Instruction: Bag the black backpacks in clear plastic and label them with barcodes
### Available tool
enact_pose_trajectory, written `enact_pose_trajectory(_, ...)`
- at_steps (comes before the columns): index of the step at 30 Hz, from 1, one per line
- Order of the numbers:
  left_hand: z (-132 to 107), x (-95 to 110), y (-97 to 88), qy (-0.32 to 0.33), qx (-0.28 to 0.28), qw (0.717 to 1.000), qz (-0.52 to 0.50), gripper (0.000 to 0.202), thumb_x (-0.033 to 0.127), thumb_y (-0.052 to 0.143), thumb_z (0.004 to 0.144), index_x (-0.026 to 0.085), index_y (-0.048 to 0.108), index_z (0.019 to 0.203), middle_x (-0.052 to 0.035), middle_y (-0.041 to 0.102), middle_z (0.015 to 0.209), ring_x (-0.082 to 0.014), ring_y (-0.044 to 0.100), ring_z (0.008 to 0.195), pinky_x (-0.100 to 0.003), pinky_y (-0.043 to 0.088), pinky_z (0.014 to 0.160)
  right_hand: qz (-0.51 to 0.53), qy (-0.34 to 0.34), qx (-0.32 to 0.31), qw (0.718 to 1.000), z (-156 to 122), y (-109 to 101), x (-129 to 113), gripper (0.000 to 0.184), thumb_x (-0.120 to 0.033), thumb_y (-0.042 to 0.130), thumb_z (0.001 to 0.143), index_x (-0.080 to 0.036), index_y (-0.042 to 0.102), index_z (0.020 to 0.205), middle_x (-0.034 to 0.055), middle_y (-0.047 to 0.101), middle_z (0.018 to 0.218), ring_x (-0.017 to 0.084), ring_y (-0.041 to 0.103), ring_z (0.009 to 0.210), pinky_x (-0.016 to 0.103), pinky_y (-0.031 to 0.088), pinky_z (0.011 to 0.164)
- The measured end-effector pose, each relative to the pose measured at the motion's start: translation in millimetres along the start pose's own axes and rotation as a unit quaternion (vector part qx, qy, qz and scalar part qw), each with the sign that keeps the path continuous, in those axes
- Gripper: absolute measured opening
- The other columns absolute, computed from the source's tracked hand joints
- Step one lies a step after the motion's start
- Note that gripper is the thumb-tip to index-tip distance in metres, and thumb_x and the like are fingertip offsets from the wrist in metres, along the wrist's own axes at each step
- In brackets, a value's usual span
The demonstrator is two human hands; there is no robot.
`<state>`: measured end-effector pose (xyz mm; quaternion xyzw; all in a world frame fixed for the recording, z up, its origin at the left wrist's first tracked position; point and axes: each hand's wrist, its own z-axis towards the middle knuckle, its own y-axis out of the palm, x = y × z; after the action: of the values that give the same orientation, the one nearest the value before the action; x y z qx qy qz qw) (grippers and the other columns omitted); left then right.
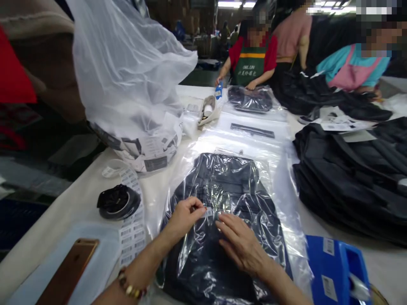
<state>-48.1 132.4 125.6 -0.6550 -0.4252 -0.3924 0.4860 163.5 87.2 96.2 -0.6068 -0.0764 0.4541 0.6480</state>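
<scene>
Thin, glossy film (262,167) wraps the black pack (203,264), creasing into sharp white glints over dark, softer cloth. Beneath it, more clear sleeves (284,163) lie flat and slippery on the pale table (84,186). A sack (127,80) of milky, gauzy plastic billows at the left, its base bulging with printed paper. Crumpled black fabric makes a slumped heap (346,182) on the right, near a hard, smooth blue dispenser (327,267) with two labels stuck on it.

The pack lies flat in front of the person, narrower at its top and broad lower down, its seams showing dimly through the shine. On its middle sits a small white label (208,212) with dark print (too small to read). The left hand (184,218) pinches that label's edge between thumb and forefinger; the right hand (240,239) is just beside it, fingers extended and slightly spread; whether they press the film, I cannot tell.

Left of the pack, a label strip (133,231) curves past a round black roll (119,202); a coppery phone (68,273) lies on a pale blue tray (106,239).
</scene>
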Motion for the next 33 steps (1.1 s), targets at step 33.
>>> enact_pose_trajectory(33, 157.0, -29.5, 58.8, 0.116, -0.065, 0.91, 0.393, 0.01, 0.026, 0.064, 0.078, 0.018, 0.061, 0.071, -0.0008, 0.056, 0.08, -0.0173, 0.053, 0.084, -0.027, 0.04, 0.073, 0.125, 0.03, -0.173, 0.976, 9.0, 40.2, 38.7, 0.056, -0.045, 0.042, 0.09, -0.02, 0.029, 0.139, 0.0083, 0.033, 0.144, 0.024, 0.024, 0.134, 0.049, 0.019, 0.112)
